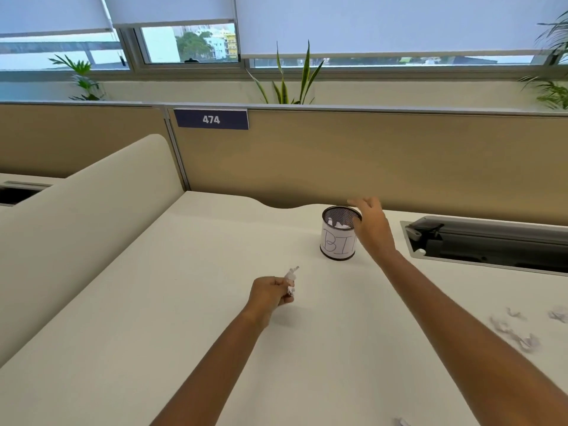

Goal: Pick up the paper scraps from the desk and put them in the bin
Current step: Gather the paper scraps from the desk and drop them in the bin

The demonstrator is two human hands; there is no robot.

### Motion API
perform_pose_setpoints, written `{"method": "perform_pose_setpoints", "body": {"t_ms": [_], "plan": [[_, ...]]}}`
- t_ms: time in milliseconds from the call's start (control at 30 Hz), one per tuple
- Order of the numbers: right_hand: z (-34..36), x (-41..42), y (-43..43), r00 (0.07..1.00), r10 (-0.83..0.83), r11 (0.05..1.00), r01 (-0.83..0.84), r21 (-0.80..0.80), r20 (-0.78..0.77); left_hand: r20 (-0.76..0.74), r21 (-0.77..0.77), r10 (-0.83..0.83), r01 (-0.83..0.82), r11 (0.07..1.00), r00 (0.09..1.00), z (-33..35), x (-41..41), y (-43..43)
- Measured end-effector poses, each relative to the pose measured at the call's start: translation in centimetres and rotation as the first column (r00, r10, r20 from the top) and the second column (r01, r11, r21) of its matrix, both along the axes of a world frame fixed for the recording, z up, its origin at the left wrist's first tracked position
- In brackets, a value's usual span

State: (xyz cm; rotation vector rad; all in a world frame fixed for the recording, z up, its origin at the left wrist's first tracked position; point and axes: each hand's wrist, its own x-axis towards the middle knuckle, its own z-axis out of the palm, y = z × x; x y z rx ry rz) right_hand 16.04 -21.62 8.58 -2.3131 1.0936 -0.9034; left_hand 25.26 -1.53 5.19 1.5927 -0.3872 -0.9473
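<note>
A small black mesh bin [336, 238] with a white paper label stands on the white desk [184, 302], with white scraps inside it. My right hand [370, 221] hovers at the bin's right rim, fingers spread and empty. My left hand [269, 295] is lower on the desk and grips a crumpled paper scrap [291, 279] that sticks up from its fingers. More crumpled scraps [516, 333] lie on the desk at the right, one [558, 315] near the frame edge and one [401, 422] at the bottom edge.
An open cable tray [491, 241] is sunk into the desk right of the bin. A tan partition [368, 161] with a sign reading 474 closes the back. A cream divider [76, 226] rises on the left.
</note>
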Motion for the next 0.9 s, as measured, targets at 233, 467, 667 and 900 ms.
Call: {"method": "perform_pose_setpoints", "body": {"t_ms": [233,467,667,900], "plan": [[-7.7,-5.2,2.4,0.988,0.032,0.972,0.005,0.234,-0.154,0.228,-0.018,-0.039,0.044,0.999,0.973,4.7,0.4,-8.7],[-10.5,-7.7,3.8,0.955,0.116,0.980,-0.066,0.189,-0.272,0.320,0.121,-0.028,-0.012,0.993,0.947,6.8,0.6,-16.4],[-11.0,-8.0,4.0,0.969,0.087,0.988,-0.055,0.142,-0.232,0.627,0.224,-0.085,-0.075,0.972,0.774,6.2,0.2,-18.3],[-10.2,-8.1,4.2,0.971,0.081,0.986,-0.045,0.162,-0.224,0.739,0.223,-0.212,0.065,0.973,0.640,5.4,-0.9,-16.0]]}}
